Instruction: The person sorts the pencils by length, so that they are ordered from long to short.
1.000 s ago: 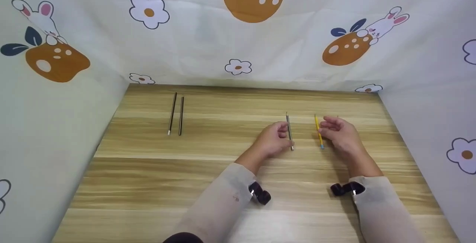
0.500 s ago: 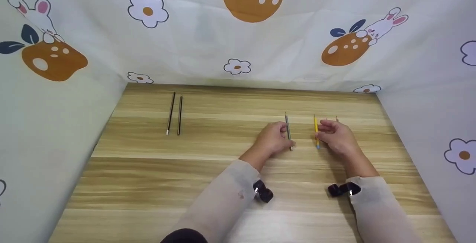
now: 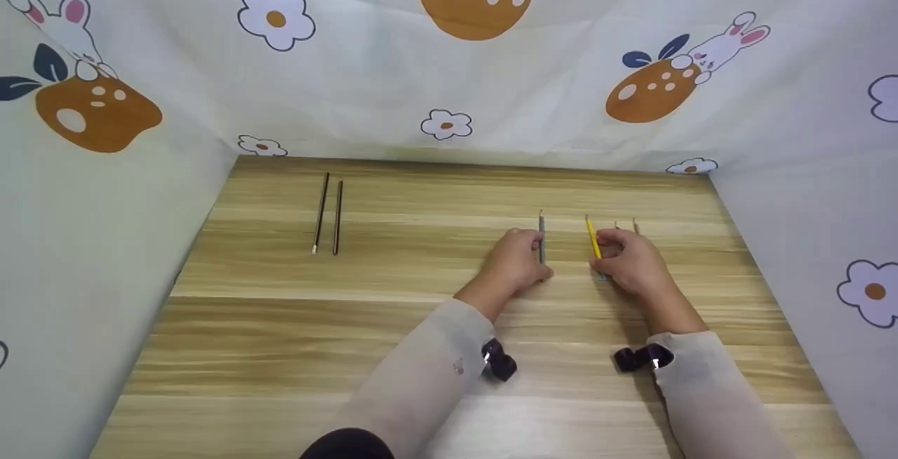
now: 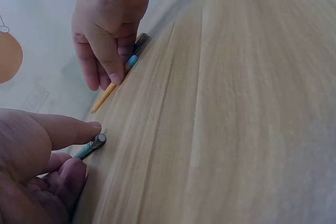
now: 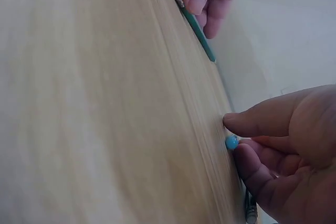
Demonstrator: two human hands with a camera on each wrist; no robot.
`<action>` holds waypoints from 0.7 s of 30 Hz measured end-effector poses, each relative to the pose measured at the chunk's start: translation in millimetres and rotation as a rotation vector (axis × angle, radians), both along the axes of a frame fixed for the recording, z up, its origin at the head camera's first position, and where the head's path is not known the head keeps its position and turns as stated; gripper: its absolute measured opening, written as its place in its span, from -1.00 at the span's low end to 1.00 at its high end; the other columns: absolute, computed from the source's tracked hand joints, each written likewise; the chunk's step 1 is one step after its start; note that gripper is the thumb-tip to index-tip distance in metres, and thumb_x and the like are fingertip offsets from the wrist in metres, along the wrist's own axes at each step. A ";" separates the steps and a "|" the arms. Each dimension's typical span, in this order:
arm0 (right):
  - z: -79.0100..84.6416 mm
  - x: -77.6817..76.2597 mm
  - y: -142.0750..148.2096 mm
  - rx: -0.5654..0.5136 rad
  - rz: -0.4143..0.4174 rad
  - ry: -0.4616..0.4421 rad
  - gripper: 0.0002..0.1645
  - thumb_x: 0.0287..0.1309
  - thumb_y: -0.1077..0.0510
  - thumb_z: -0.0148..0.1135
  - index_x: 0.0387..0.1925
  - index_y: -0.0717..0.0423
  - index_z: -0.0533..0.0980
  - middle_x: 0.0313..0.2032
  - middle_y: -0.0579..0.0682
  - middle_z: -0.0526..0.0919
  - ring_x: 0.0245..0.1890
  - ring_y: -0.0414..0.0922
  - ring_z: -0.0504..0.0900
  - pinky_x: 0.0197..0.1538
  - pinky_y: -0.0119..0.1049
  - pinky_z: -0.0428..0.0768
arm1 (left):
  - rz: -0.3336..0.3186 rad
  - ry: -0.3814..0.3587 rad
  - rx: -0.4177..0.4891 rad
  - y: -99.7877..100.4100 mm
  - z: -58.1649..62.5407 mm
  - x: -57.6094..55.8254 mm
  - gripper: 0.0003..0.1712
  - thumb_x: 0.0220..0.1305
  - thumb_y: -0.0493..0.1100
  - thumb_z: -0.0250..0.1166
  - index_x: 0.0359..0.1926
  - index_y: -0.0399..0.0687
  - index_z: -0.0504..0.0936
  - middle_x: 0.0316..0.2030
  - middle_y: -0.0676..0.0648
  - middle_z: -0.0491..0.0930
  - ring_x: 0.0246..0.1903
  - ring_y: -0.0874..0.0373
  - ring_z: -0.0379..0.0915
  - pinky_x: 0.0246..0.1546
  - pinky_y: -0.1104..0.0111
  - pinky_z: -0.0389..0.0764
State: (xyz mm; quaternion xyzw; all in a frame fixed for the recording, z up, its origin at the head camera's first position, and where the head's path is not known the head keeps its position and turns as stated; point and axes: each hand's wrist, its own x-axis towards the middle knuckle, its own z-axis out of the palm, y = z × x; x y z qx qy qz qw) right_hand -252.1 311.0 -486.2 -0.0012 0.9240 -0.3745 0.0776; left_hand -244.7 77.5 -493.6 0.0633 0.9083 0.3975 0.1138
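Observation:
My left hand (image 3: 512, 262) pinches a grey-green pencil (image 3: 541, 238) between thumb and fingers, close to its white eraser end. This eraser (image 4: 101, 138) shows between thumb and fingertips in the left wrist view. To the right of it, my right hand (image 3: 635, 266) holds a yellow pencil (image 3: 593, 236) by its lower part, and the pencil slants a little to the left. Its blue end (image 5: 232, 141) peeks out between thumb and fingers in the right wrist view. Both pencils point away, towards the back of the table.
Two dark pencils, one white-ended (image 3: 320, 217) and one plain (image 3: 338, 219), lie side by side at the table's left. Tips of two more pencils (image 3: 636, 226) show behind my right hand. Patterned cloth walls (image 3: 379, 80) enclose the wooden table (image 3: 280, 347).
My right hand has moved slightly left and its fingers have closed round the yellow pencil, whose tip has shifted left. My left fingers have closed on the grey-green pencil, which stands a little straighter.

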 end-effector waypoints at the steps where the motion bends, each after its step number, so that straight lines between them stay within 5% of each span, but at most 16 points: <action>1: -0.2 -0.1 0.0 0.005 0.000 0.006 -0.25 0.21 0.29 0.47 0.41 0.38 0.47 0.28 0.35 0.64 0.23 0.19 0.70 0.16 -0.28 0.68 | -0.003 -0.002 0.002 -1.0 0.0 0.0 -0.20 0.17 -0.11 0.63 0.44 -0.02 0.58 0.16 0.00 0.63 0.08 0.20 0.54 0.22 0.36 0.61; 10: 1.1 3.0 -1.6 0.052 -0.021 0.020 -0.41 0.19 0.29 0.47 0.27 0.32 0.61 0.19 0.31 0.73 0.15 0.15 0.73 0.12 -0.23 0.70 | -0.014 0.036 -0.049 -4.4 0.5 0.8 -0.32 0.22 -0.21 0.52 0.38 -0.01 0.63 0.22 -0.03 0.66 0.22 0.11 0.56 0.34 0.30 0.59; 21: 4.0 4.5 -1.2 0.062 -0.040 0.030 -0.50 0.16 0.31 0.45 0.17 0.27 0.68 0.12 0.27 0.78 0.14 0.11 0.74 0.14 -0.23 0.67 | -0.008 0.071 -0.047 -1.9 0.1 0.5 -0.43 0.20 -0.15 0.55 0.26 0.01 0.73 0.07 0.02 0.71 0.03 0.19 0.57 0.17 0.33 0.65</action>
